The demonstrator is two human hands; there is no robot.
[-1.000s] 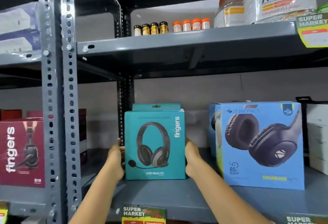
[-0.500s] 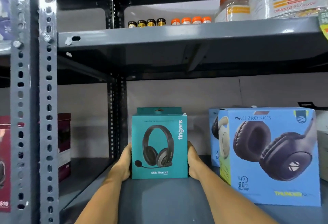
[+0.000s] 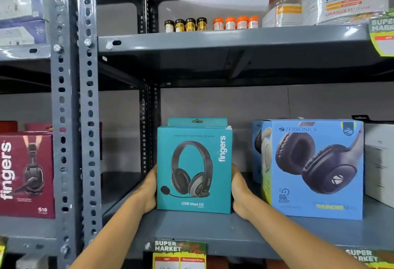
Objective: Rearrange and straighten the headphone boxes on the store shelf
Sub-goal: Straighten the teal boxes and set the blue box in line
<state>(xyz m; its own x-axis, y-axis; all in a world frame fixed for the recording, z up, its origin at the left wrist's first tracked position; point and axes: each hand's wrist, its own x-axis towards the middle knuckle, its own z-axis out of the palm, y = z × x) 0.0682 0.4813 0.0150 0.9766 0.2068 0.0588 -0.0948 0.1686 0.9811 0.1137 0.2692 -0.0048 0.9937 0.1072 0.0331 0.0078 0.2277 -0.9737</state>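
Note:
A teal "fingers" headphone box (image 3: 194,168) stands upright on the grey shelf (image 3: 191,232), facing front. My left hand (image 3: 148,192) presses its left side and my right hand (image 3: 239,192) presses its right side, so both grip it. To its right stands a larger blue Zebronics headphone box (image 3: 313,168), with a second blue box (image 3: 257,151) partly hidden behind it. A gap separates the teal box from the blue one.
A slotted steel upright (image 3: 74,119) divides the bays. A maroon "fingers" box (image 3: 25,175) stands in the left bay. A white box (image 3: 379,162) sits at far right. The shelf above (image 3: 213,38) carries small bottles and jars. Price tags (image 3: 179,253) hang on the shelf edge.
The teal box has stayed held between both hands, low on the shelf. My view has shifted, swinging right and then back left and pulling away a little.

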